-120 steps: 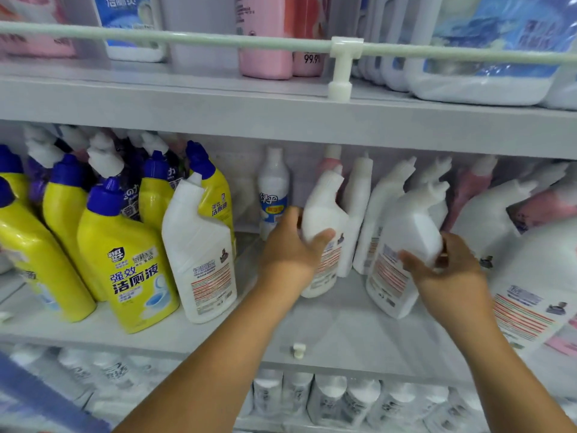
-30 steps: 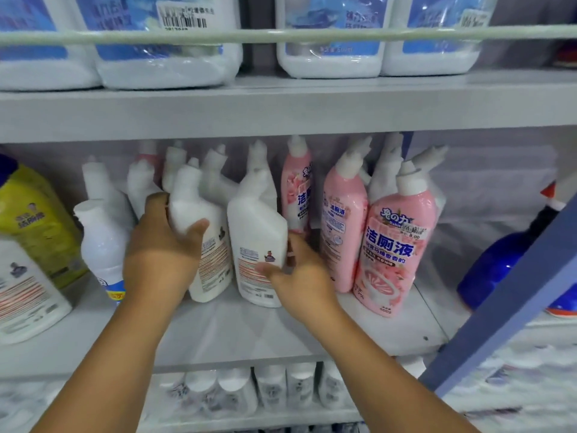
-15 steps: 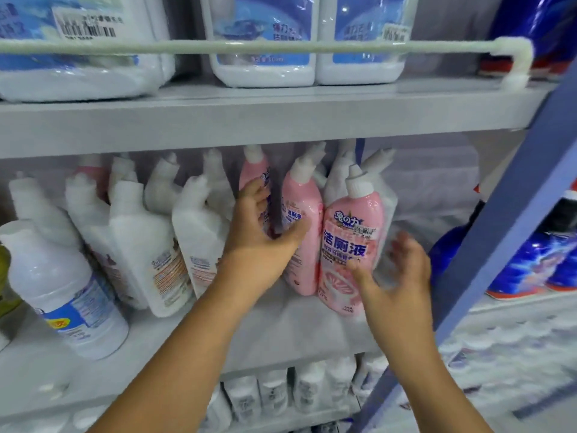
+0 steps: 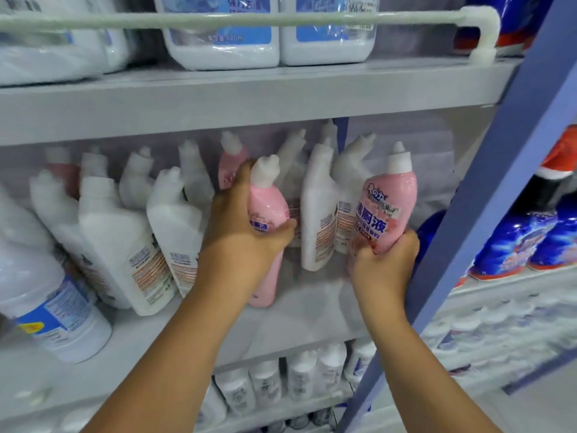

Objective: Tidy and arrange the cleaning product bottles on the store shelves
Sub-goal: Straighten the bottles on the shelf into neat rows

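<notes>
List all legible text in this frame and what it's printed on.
"洁厕液": front label of the pink bottle gripped by the right hand.
"液": last character showing on the pink bottle gripped by the left hand; the rest is covered.
White bottles, upper-shelf jugs, blue bottles: print too blurred to read.

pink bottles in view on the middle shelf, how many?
4: one gripped by the left hand, one by the right hand, one behind the left hand, one far left at the back. More may be hidden.

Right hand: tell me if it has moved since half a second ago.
Yes. The right hand, then open beside the front pink bottle, now grips its base.
</notes>
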The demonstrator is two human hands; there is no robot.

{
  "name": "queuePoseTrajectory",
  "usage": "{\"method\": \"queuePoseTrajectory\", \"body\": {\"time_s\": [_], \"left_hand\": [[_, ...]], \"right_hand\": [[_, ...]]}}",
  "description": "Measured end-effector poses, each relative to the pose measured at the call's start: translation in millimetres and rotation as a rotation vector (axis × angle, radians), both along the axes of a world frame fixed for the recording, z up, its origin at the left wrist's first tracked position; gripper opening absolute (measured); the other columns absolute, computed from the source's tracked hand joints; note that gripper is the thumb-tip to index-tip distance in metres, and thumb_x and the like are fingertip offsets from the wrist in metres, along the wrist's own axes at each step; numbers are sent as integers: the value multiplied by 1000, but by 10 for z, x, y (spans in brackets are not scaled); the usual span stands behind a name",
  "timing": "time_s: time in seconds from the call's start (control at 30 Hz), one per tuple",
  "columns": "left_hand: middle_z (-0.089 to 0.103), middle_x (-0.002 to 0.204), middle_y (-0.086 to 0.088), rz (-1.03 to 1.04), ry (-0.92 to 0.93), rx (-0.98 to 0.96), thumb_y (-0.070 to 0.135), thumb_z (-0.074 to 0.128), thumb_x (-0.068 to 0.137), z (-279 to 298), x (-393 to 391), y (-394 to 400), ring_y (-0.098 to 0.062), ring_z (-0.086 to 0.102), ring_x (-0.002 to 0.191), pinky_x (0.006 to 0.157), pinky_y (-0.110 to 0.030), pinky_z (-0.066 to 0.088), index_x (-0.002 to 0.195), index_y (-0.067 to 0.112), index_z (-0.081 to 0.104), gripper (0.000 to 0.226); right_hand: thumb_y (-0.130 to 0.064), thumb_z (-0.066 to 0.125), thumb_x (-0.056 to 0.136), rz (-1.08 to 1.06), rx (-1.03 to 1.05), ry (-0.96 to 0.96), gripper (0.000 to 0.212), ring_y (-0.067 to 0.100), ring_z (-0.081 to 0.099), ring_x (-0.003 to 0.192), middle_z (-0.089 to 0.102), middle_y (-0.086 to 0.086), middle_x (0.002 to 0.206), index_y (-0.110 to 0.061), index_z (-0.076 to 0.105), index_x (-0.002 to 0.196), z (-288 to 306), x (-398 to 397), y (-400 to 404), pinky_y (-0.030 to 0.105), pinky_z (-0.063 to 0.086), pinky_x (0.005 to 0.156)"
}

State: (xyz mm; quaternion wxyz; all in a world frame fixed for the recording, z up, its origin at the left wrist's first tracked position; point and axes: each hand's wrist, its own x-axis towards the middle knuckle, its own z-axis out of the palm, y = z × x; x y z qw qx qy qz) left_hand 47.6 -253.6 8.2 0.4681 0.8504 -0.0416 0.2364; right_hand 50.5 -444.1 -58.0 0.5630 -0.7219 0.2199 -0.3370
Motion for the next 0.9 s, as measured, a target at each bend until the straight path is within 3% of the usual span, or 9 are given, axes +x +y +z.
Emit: {"method": "queuePoseTrajectory", "body": {"time_s": [0.1,0.27,0.37,0.43,0.53,0.63,0.7,0.83,0.9], "left_hand": [[54,135,4,59,-21,-52,42,85,74,-4,-52,131,-13,60,116,101,-35,50,150,43,34,92],[56,132,1,106,-4,-67,44,85,71,-71,-40,243,-22,60,117,100,-48,53,148,38,35,92],[52,135,-3,140,-40,-66,38,87,73,-104,-30,247,-24,58,121,104,-41,51,151,35,33,95],[43,144,-8,180,-66,-32,31,86,77,-123,-73,198,-25,51,130,103,-32,44,158,30,25,102],[32,155,-14,228,-158,51,22,84,80,-160,-196,101,-30,37,144,111,-45,44,161,18,21,103],[32,157,-21,251,-327,155,13,79,82,-78,-319,2,-34,26,150,123,-37,29,155,10,30,88],[44,149,-16,138,-417,126,11,73,84,55,-347,-119,-30,37,144,122,-30,30,147,8,44,69],[57,115,15,-16,-168,-47,16,63,92,404,61,-301,-11,54,114,97,-20,41,129,18,59,37],[61,114,7,18,0,-25,22,59,96,598,340,-351,-16,58,110,87,-19,36,127,18,59,31]], "right_hand": [[-13,72,89,-67,-2,-21,30,21,52,87,39,-16,87,-6,50,108,10,125,39,42,48,77],[-13,75,86,-111,-79,-134,39,36,58,99,46,2,106,-4,52,117,-100,325,44,54,53,83],[-16,74,85,-99,-57,-116,48,35,59,104,51,8,115,-6,51,125,-128,403,0,53,54,86],[-20,75,81,-84,-49,-79,64,36,56,117,51,12,128,-9,44,137,-122,350,21,54,52,95],[-15,75,87,-41,-74,-81,82,30,36,142,31,13,152,-9,26,153,-103,-11,234,51,42,112],[-10,73,90,9,-223,-276,64,26,40,138,36,5,145,-9,38,144,-101,-314,412,49,45,109],[-13,74,89,144,-247,-270,51,23,47,131,41,-2,135,-16,46,132,-56,-217,464,46,44,109],[-30,88,75,320,-229,-39,86,22,44,131,40,-1,133,-13,42,145,0,220,553,16,30,105],[-35,91,71,320,-231,41,102,23,38,136,39,7,143,-11,34,151,-10,347,560,18,29,107]]}}
